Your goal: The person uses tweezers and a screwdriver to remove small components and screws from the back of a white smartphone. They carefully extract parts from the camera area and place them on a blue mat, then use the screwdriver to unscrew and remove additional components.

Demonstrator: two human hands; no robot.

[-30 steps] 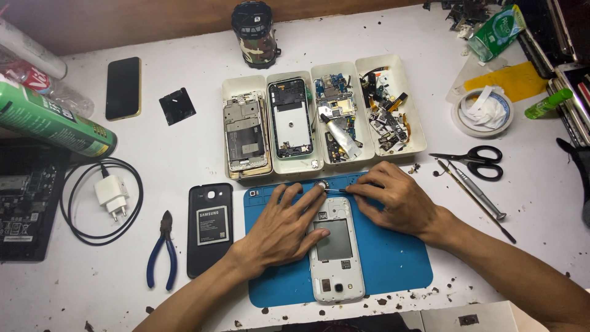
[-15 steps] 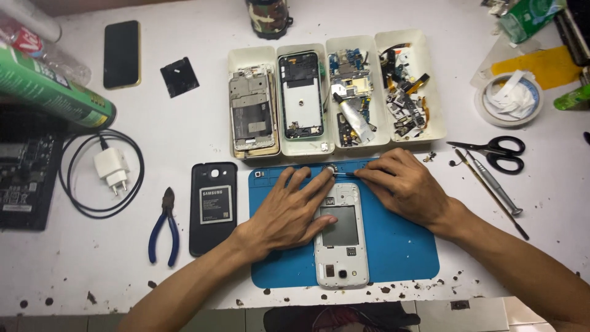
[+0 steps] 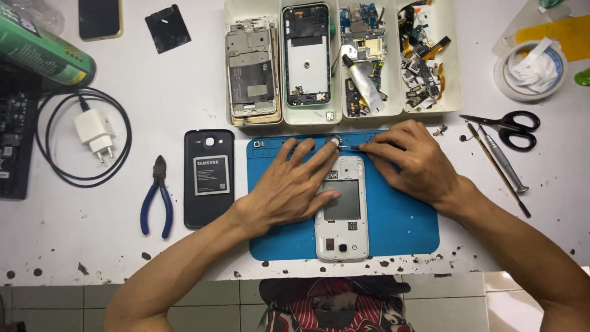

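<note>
A white phone [image 3: 342, 212] with its back cover off lies on a blue work mat [image 3: 399, 221]. My left hand [image 3: 292, 184] rests flat on the mat and on the phone's left side, fingers spread, the fingertips near a small round part [image 3: 335, 141] at the mat's top edge. My right hand [image 3: 410, 161] grips a thin metal tool [image 3: 348, 147] whose tip points left at that round part, just above the phone's top end.
A white divided tray [image 3: 455, 104] behind the mat holds phone frames, circuit boards and small parts. Left of the mat lie a black back cover with a battery [image 3: 209, 177], blue pliers [image 3: 158, 198] and a white charger [image 3: 93, 133]. Scissors [image 3: 507, 128] and screwdrivers [image 3: 504, 161] lie right.
The view has moved closer and lower over the mat. Both hands stay at the phone's top end, with the tool tip now at the small round part.
</note>
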